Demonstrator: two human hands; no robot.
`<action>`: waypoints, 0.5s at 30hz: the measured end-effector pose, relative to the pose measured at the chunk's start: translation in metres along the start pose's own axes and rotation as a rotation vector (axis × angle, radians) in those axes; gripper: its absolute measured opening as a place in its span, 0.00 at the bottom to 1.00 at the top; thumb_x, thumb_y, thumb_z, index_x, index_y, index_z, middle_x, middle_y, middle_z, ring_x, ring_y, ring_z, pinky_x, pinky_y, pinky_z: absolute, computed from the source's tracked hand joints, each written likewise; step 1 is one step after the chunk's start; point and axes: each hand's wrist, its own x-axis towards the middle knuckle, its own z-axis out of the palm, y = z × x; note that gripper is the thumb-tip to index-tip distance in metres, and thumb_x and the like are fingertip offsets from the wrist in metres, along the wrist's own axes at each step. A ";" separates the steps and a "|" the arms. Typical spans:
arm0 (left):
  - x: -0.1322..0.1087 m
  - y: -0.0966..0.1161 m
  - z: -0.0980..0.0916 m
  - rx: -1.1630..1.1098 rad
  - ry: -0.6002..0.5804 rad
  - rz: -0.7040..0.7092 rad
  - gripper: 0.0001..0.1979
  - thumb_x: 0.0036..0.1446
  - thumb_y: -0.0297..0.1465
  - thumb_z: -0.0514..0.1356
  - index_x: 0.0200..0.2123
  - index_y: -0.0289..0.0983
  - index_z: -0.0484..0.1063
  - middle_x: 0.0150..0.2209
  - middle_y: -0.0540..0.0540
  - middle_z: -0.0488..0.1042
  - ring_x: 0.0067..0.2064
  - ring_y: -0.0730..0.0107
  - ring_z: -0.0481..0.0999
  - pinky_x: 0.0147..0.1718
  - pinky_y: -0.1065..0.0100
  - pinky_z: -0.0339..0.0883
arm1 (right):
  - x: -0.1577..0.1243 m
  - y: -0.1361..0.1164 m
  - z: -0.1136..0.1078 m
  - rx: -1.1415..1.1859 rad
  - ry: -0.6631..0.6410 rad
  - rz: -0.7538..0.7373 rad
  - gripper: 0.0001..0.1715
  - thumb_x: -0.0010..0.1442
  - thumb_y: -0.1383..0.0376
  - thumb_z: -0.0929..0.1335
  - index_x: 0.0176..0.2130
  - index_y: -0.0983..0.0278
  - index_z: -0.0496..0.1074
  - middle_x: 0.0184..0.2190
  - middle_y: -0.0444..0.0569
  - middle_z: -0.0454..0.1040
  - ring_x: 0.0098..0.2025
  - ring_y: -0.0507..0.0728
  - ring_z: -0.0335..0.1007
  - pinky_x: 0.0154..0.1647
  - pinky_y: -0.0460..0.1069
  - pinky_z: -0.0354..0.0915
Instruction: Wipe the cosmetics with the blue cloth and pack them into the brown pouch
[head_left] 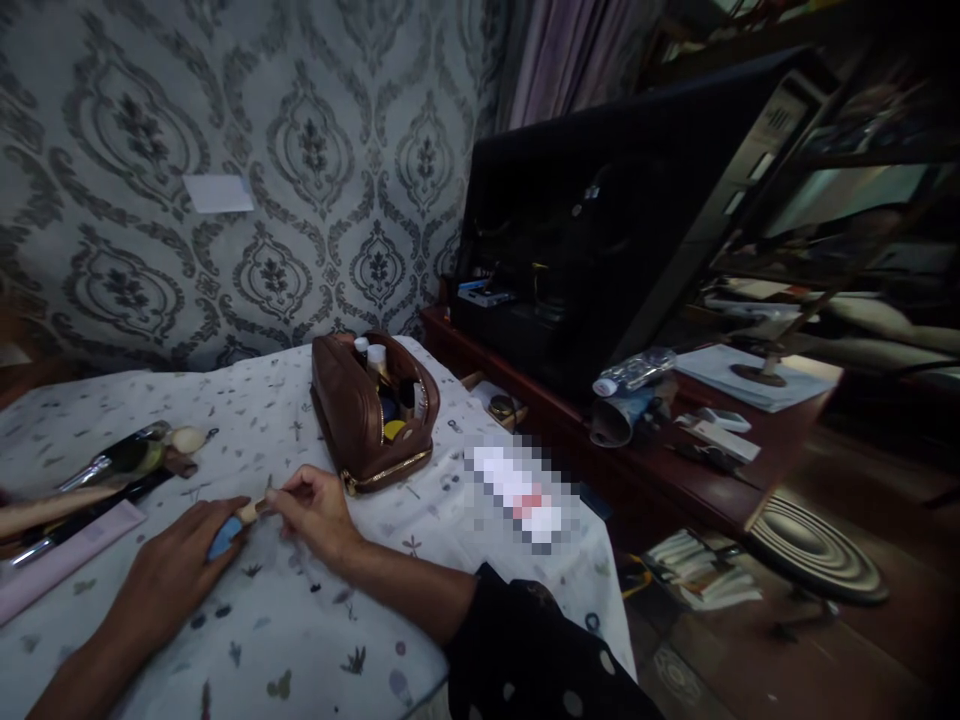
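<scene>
My left hand (176,560) lies low over the patterned cloth, its fingers closed around a small blue tube with a beige end (223,537). At that beige end, the thumb and fingertips of my right hand (315,515) are pinched together. A thin dark tip shows above the pinch, too small to make out. Just beyond my right hand stands a brown zipped cosmetic bag (337,400), unzipped, with white-capped bottles (376,358) and a yellow item (393,429) inside. Left of my hands lie a pale pink tube (71,560) and several makeup brushes (112,465).
A white cloth with plant prints (337,620) covers the table. A blurred-out white and red item (521,495) lies on its right side. Further right, a large black television (585,230) and a plastic bottle (634,372) stand on a reddish wooden cabinet (780,450). A round stool (817,550) is below.
</scene>
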 end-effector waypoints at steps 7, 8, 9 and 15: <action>-0.001 0.001 -0.004 0.036 -0.024 -0.064 0.23 0.62 0.45 0.47 0.46 0.41 0.76 0.46 0.44 0.79 0.46 0.59 0.80 0.35 0.67 0.75 | 0.003 0.001 -0.001 0.068 0.051 0.023 0.34 0.38 0.41 0.75 0.27 0.64 0.63 0.21 0.40 0.72 0.14 0.45 0.59 0.15 0.42 0.52; -0.003 0.000 -0.004 0.033 -0.026 -0.070 0.23 0.61 0.45 0.48 0.47 0.42 0.76 0.46 0.45 0.79 0.46 0.60 0.80 0.34 0.68 0.75 | 0.004 0.002 -0.001 0.078 0.057 0.035 0.34 0.38 0.41 0.75 0.27 0.64 0.63 0.21 0.41 0.72 0.14 0.45 0.59 0.15 0.42 0.51; -0.004 -0.002 -0.002 0.030 -0.023 -0.074 0.23 0.61 0.46 0.48 0.47 0.42 0.76 0.46 0.45 0.79 0.46 0.60 0.80 0.33 0.68 0.75 | 0.004 0.003 -0.001 0.084 0.060 0.046 0.35 0.37 0.41 0.76 0.27 0.64 0.63 0.22 0.41 0.73 0.14 0.45 0.60 0.14 0.41 0.50; -0.018 -0.019 0.014 0.050 0.013 -0.074 0.21 0.61 0.43 0.49 0.48 0.43 0.75 0.48 0.45 0.79 0.47 0.58 0.80 0.34 0.67 0.75 | 0.004 0.004 0.001 0.117 -0.007 0.064 0.40 0.28 0.38 0.77 0.27 0.64 0.64 0.21 0.39 0.71 0.16 0.46 0.63 0.15 0.42 0.52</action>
